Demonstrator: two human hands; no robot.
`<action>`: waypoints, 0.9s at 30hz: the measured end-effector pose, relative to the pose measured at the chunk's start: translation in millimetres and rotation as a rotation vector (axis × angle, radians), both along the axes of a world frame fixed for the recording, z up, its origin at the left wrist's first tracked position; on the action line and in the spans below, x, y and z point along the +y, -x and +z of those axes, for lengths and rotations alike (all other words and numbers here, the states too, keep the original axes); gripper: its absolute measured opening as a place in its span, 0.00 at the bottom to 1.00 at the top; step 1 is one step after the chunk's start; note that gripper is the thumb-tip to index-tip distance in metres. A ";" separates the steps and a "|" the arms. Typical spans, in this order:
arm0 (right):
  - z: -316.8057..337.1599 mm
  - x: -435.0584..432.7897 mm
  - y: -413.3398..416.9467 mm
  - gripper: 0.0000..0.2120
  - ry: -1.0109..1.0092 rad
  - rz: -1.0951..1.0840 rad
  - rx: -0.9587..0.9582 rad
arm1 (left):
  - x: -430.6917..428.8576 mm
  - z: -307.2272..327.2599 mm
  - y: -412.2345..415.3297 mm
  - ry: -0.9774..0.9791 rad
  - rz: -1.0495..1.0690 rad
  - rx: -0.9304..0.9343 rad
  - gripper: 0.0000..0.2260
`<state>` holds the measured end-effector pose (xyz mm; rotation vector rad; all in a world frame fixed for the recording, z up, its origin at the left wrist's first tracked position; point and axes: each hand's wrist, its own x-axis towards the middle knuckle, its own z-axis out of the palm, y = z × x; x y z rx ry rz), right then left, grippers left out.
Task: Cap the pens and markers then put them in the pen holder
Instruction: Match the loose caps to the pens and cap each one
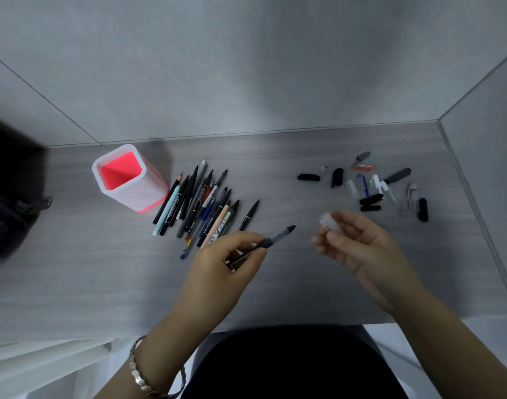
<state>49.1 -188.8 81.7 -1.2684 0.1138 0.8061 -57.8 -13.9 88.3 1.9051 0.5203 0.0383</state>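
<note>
**First pen in hand, holder looks empty**

We are at the very start. Our left hand (226, 254) grips one uncapped pen (278, 236), tip aimed right. Our right hand (358, 246) pinches a clear cap (330, 221) in its fingertips, near the tip but apart from it. The cap is blurred, so we cannot tell which way it faces.

The holder (143, 194) stands back left on the surface (73, 269) and looks empty; we see only its red inside. The pile (200, 203) of pens and markers lies just right of it, tips bare as far as we can tell. Loose caps (367, 182) are scattered far right, well apart from the pile.

Left to do, by our read: seat this cap, drop the pen in, then repeat for the whole pile.
</note>
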 end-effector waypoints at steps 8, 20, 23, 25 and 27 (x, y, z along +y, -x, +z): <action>-5.4 5.2 2.0 0.05 0.008 -0.042 0.067 | -6.8 0.5 -2.4 0.069 0.017 0.027 0.14; -9.5 11.5 11.8 0.31 -0.044 -0.147 -0.083 | -11.5 5.8 -1.2 0.049 -0.047 0.047 0.13; -8.4 14.8 17.0 0.12 -0.002 -0.102 -0.126 | -11.7 5.1 -0.9 0.018 -0.058 0.042 0.13; -6.7 18.3 20.8 0.12 0.043 -0.101 -0.165 | -12.6 5.6 -0.7 -0.009 -0.066 0.036 0.14; -5.0 19.2 23.4 0.11 0.057 -0.118 -0.203 | -13.7 5.9 -0.2 -0.053 -0.079 0.028 0.12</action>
